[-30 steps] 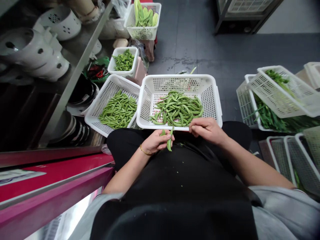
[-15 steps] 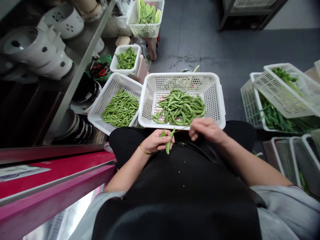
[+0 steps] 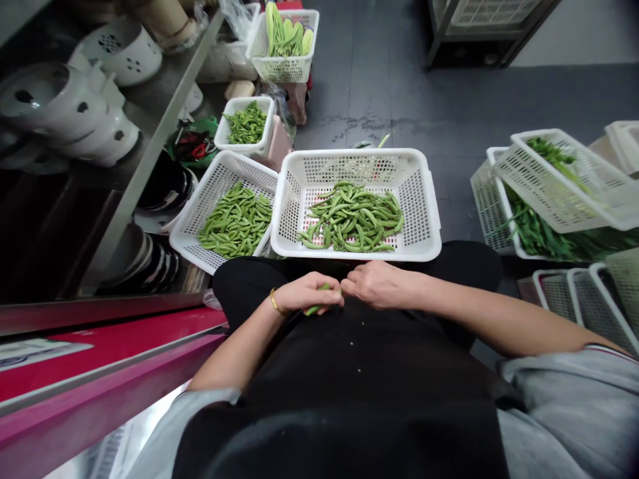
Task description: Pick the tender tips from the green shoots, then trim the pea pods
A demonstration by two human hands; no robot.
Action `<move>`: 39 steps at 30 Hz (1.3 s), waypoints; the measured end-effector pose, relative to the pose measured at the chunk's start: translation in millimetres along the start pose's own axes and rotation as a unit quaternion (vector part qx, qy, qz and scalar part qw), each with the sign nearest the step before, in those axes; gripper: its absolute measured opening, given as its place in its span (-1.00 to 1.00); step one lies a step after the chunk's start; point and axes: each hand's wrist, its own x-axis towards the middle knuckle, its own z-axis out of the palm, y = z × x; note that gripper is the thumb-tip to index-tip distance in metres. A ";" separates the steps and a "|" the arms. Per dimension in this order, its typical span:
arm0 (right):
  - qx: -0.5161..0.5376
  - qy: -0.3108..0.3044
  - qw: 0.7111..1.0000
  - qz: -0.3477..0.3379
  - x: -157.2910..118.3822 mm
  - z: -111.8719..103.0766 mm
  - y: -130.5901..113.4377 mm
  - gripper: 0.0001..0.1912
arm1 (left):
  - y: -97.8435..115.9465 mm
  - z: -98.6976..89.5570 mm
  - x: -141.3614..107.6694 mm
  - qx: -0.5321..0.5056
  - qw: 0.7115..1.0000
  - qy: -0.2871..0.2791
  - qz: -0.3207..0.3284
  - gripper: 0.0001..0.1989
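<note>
Green pea pods (image 3: 313, 310) poke out from the closed fingers of my left hand (image 3: 310, 293), which wears a gold bangle (image 3: 276, 301). My right hand (image 3: 377, 285) is closed in a pinch, its fingertips touching those of my left; what lies between them is hidden. Both hands are over my black apron, just in front of a large white basket (image 3: 429, 249). A loose heap of pea pods (image 3: 357, 216) covers part of its bottom. Left of it, a second white basket (image 3: 187, 243) holds more pods (image 3: 234, 223), packed closely.
Behind stand a small white tub (image 3: 219, 143) of green peppers or leaves and a basket (image 3: 284, 70) of long pale-green vegetables. Stacked baskets (image 3: 492, 206) with leafy greens are at the right. A metal shelf (image 3: 150, 159) with white pots borders the left.
My right hand has come left and down to meet my left hand. The pod that stuck up from my left fingers is now mostly covered. The whole view has shifted slightly.
</note>
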 end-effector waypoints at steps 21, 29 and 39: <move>0.210 -0.101 0.943 0.238 -58.0 -12.1 42.8 -0.59 | -5.4 -39.0 0.7 -0.331 0.843 0.361 0.222 -0.69; 0.053 -0.161 0.856 0.488 30.8 30.9 126.8 -0.55 | 3.9 -15.2 12.8 -0.350 0.891 0.224 0.184 -0.66; 0.271 0.025 0.940 0.206 11.0 -14.9 50.8 -0.67 | 5.1 -7.7 34.6 -0.098 0.912 0.366 0.157 -0.60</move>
